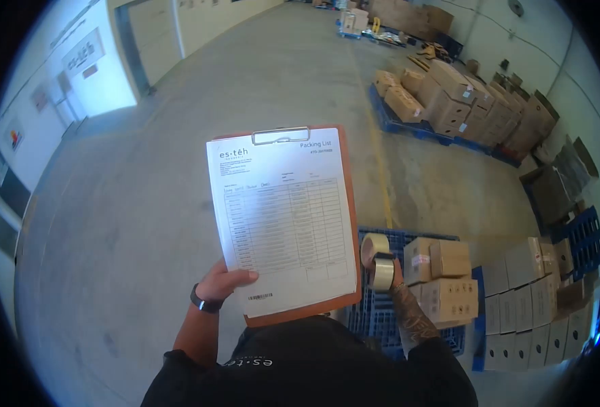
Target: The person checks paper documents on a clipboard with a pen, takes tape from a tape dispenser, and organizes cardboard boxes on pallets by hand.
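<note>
Steadying the clipboard (352,224) takes thumb pressure — left hand (224,281) clamped on it, right hand (399,273) closed around tape rolls (382,276).

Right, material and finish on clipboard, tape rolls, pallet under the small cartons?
Clipboard: likely brown hardboard, smooth; clip looks like shiny metal.
Tape rolls: probably plastic film, glossy, pale yellowish, light glinting off the side.
Pallet: looks like moulded blue plastic, matte, open grid deck.
</note>
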Action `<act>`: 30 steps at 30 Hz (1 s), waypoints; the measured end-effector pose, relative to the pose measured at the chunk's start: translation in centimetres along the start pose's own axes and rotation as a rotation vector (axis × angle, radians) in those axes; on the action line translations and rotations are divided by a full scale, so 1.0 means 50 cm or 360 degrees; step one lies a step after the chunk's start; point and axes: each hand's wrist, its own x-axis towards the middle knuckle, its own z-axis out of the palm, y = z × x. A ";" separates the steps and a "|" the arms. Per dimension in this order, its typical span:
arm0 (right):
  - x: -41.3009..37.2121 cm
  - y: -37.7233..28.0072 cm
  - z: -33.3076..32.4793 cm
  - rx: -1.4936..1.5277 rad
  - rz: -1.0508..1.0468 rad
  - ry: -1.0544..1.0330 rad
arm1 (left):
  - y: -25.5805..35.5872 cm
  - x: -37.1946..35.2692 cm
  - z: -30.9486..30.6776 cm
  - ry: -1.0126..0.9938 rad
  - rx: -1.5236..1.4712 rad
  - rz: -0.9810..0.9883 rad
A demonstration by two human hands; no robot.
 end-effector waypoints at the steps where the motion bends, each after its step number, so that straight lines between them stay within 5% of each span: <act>1: 0.056 0.050 -0.031 0.0095 0.0016 0.0095 | 0.025 0.070 -0.033 -0.0038 0.0016 0.0012; 5: 0.181 0.240 -0.140 0.0520 0.0487 0.0483 | 0.129 0.325 -0.136 -0.0244 -0.0056 -0.0015; 10: 0.270 0.386 -0.224 -0.1362 0.0862 0.0859 | 0.204 0.608 -0.241 -0.0248 0.0031 0.0104; 15: 0.588 0.559 -0.331 -0.1259 0.1014 0.0797 | 0.252 0.919 -0.344 -0.0355 0.0017 0.0081; 18: 0.903 0.282 -0.274 -0.1087 0.0685 0.0924 | 0.311 1.114 -0.389 -0.0241 0.0056 0.0140; 21: 1.203 -0.076 -0.153 -0.0392 0.0337 0.0781 | 0.361 1.298 -0.459 -0.0267 -0.0007 0.0073; 23: 1.339 -0.139 -0.127 0.0125 0.0383 0.0574 | 0.351 1.341 -0.494 -0.0256 -0.0025 0.0118; 30: 1.825 -0.207 -0.113 0.0438 0.0341 0.0310 | 0.415 1.755 -0.687 -0.0288 -0.0025 0.0142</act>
